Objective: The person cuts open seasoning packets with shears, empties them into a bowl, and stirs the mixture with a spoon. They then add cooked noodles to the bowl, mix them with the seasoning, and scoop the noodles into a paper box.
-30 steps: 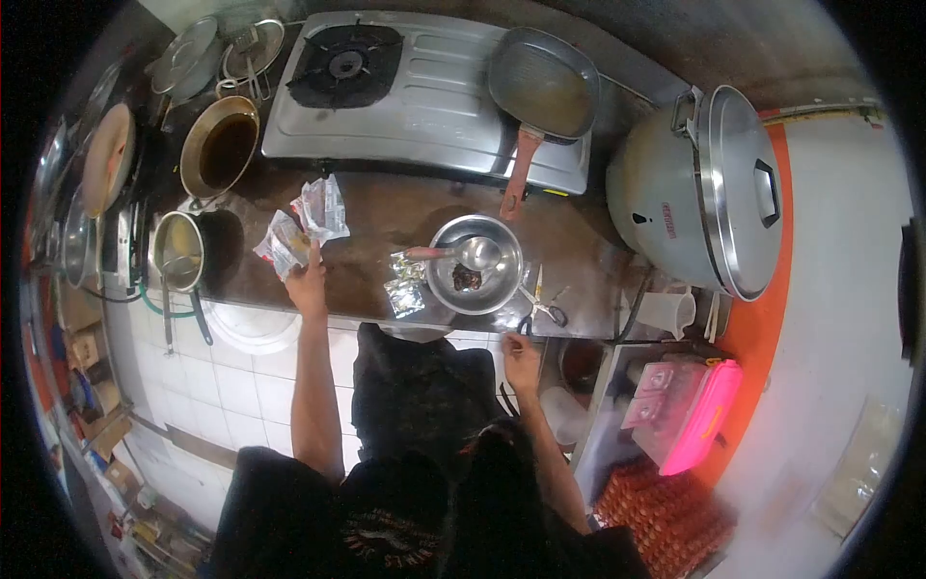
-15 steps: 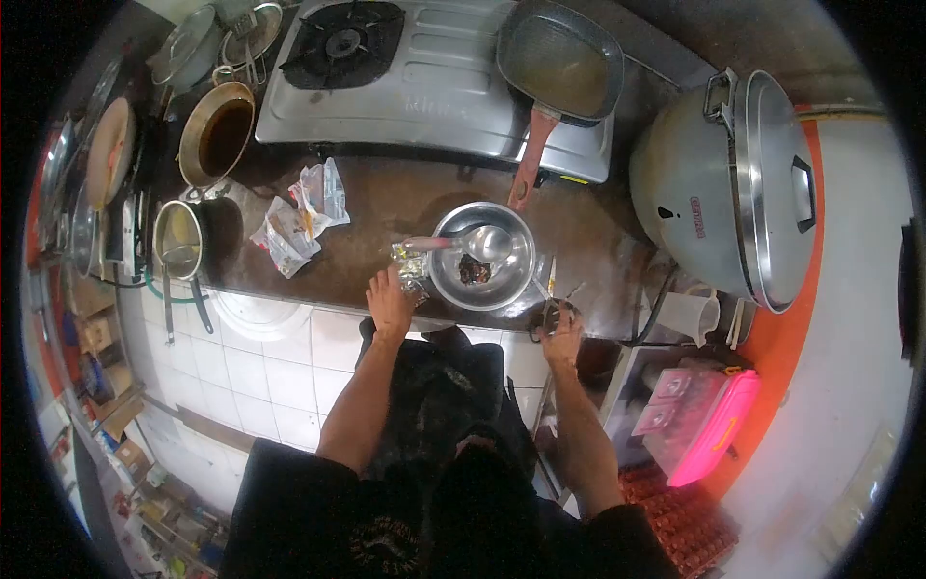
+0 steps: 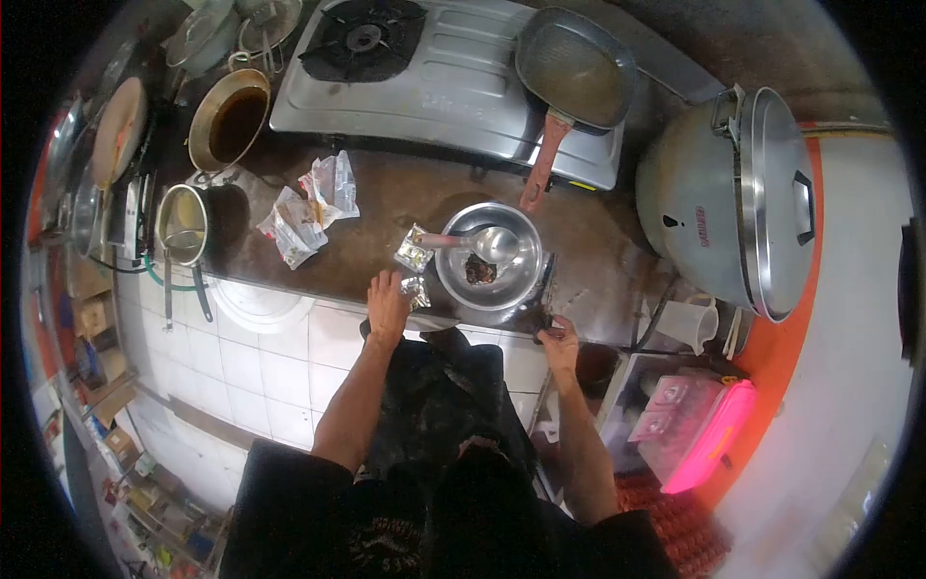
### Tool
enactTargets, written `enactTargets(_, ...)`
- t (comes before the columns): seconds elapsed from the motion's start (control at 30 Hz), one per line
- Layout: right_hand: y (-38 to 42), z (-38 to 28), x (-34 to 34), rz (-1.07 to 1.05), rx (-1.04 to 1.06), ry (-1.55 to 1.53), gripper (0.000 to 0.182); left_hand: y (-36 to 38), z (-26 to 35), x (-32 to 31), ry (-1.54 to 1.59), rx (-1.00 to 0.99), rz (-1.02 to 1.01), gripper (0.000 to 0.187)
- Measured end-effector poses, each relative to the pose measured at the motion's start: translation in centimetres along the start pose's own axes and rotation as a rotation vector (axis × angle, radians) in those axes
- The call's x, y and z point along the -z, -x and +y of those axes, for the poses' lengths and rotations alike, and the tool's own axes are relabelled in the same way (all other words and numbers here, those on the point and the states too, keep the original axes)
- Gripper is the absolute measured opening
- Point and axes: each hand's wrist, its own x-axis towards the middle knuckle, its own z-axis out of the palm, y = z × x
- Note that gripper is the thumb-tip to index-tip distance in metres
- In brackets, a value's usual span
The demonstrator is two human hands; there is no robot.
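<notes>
My left hand [image 3: 388,307] lies at the counter's front edge, fingers stretched out, right beside a torn foil sachet [image 3: 416,291]. A second foil sachet [image 3: 413,249] lies just behind it. My right hand [image 3: 559,344] is closed around the dark handles of a pair of scissors [image 3: 543,325], whose blades point away from me along the counter. Between my hands stands a steel bowl [image 3: 521,282] with a dark brown clump [image 3: 479,269] at its bottom. A ladle [image 3: 495,245] rests across the bowl, its pinkish handle over the left rim.
Behind the bowl, a square frying pan [image 3: 575,82] sits on the gas stove [image 3: 453,72], handle toward me. A large lidded pot [image 3: 690,193] stands right, near a plastic jug [image 3: 687,321]. Crumpled packets [image 3: 294,232], a saucepan [image 3: 183,212] and a pan of brown liquid [image 3: 230,121] are left.
The scissors, spread before, now lie lower and straighter along the counter in my right hand. My left hand is lower against the sachets, which show more fully. The view has shifted slightly.
</notes>
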Motion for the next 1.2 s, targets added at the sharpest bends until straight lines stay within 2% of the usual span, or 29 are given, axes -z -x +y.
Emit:
enactTargets(0.03,0.2,0.2,0.0,-0.014,-0.008,-0.158,0.057,-0.1,-0.2,-0.6,0.008,-0.002,0.0,0.039)
enactTargets(0.07,0.6,0.4,0.3,-0.009,-0.004,-0.154,0.057,-0.3,-0.5,-1.2,0.003,0.028,-0.004,0.033)
enactTargets(0.13,2.0,-1.4,0.6,-0.178,-0.148,-0.629,0.044,-0.4,-1.2,-1.8,-0.003,0.059,-0.002,0.027)
enactTargets(0.17,2.7,-2.2,0.6,-0.179,-0.145,-0.63,0.044,-0.4,-1.5,-1.9,0.087,0.087,-0.056,0.022)
enactTargets(0.23,3.8,-3.4,0.7,-0.221,-0.266,-0.854,0.032,-0.6,-1.1,-0.3,0.176,0.111,-0.106,0.02)
enactTargets(0.33,5.6,-3.9,1.1,-0.254,-0.206,-0.907,0.027,-1.2,0.3,4.3,0.318,0.071,-0.104,0.02)
enactTargets(0.4,6.3,-3.1,1.2,-0.265,-0.175,-0.99,0.028,-0.6,-0.1,6.8,0.618,0.116,-0.133,0.021)
enactTargets(0.43,6.7,-3.3,1.1,-0.289,-0.146,-1.064,0.029,-0.3,-1.8,6.7,0.418,0.091,-0.161,0.025)
enactTargets(0.47,7.0,-3.6,1.2,-0.298,-0.133,-1.065,0.029,-0.4,-3.3,6.6,0.417,0.088,-0.145,0.025)
enactTargets(0.53,8.8,-5.8,1.6,-0.257,-0.15,-1.139,0.034,-1.0,-5.1,7.4,0.995,0.297,-0.171,0.024)
enactTargets(0.57,9.7,-6.6,1.6,-0.258,-0.093,-1.182,0.042,-1.1,-6.1,8.5,1.169,0.337,-0.268,0.024)
enactTargets(0.6,10.6,-7.2,1.8,-0.252,-0.09,-1.188,0.042,-1.1,-6.9,9.2,1.167,0.331,-0.274,0.024)
enactTargets(0.67,11.7,-9.0,1.8,-0.288,0.009,-1.234,0.046,-1.6,-8.3,10.9,0.135,-0.076,-0.138,0.029)
enactTargets(0.7,12.5,-9.8,2.0,-0.299,-0.003,-1.243,0.047,-2.1,-7.1,13.6,0.432,0.07,-0.158,0.029)
enactTargets(0.73,12.5,-10.6,1.8,-0.297,0.015,-1.257,0.047,-3.0,-6.7,15.7,0.426,0.051,-0.15,0.029)
enactTargets(0.8,13.7,-11.3,1.8,-0.465,0.119,-1.297,0.048,-3.2,-5.8,19.2,0.808,0.034,-0.314,0.024)
enactTargets(0.83,14.1,-12.4,1.5,-0.458,0.182,-1.164,0.055,-3.1,-3.7,22.3,0.616,-0.091,-0.356,0.026)
enactTargets(0.87,15.1,-14.5,1.1,-0.449,0.193,-1.18,0.055,-3.0,-2.1,24.1,0.605,-0.108,-0.359,0.026)
enactTargets(0.93,17.4,-20.1,0.1,-0.397,0.274,-0.595,0.059,-3.0,1.1,26.7,0.369,-0.444,-0.5,0.03)
enactTargets(0.97,18.0,-21.9,-0.9,-0.397,0.314,-0.572,0.06,-2.8,3.3,28.2,0.362,-0.466,-0.507,0.03)
enactTargets(1.03,19.3,-25.0,-2.3,-0.372,0.353,-0.555,0.061,-2.4,7.3,30.2,0.314,-0.64,-0.69,0.031)
enactTargets(1.07,19.8,-26.6,-2.5,-0.426,0.347,-0.469,0.059,-2.5,8.4,30.2,0.31,-0.661,-0.695,0.031)
enactTargets(1.1,20.1,-27.5,-2.7,-0.483,0.34,-0.381,0.057,-2.5,9.3,30.3,0.374,-0.67,-0.798,0.03)
enactTargets(1.17,20.0,-27.4,-3.7,-0.454,0.368,-0.42,0.056,-2.8,10.7,31.3,0.402,-0.634,-0.98,0.029)
enactTargets(1.2,19.9,-27.4,-4.0,-0.441,0.391,-0.452,0.056,-2.8,10.1,30.2,0.4,-0.64,-0.978,0.029)
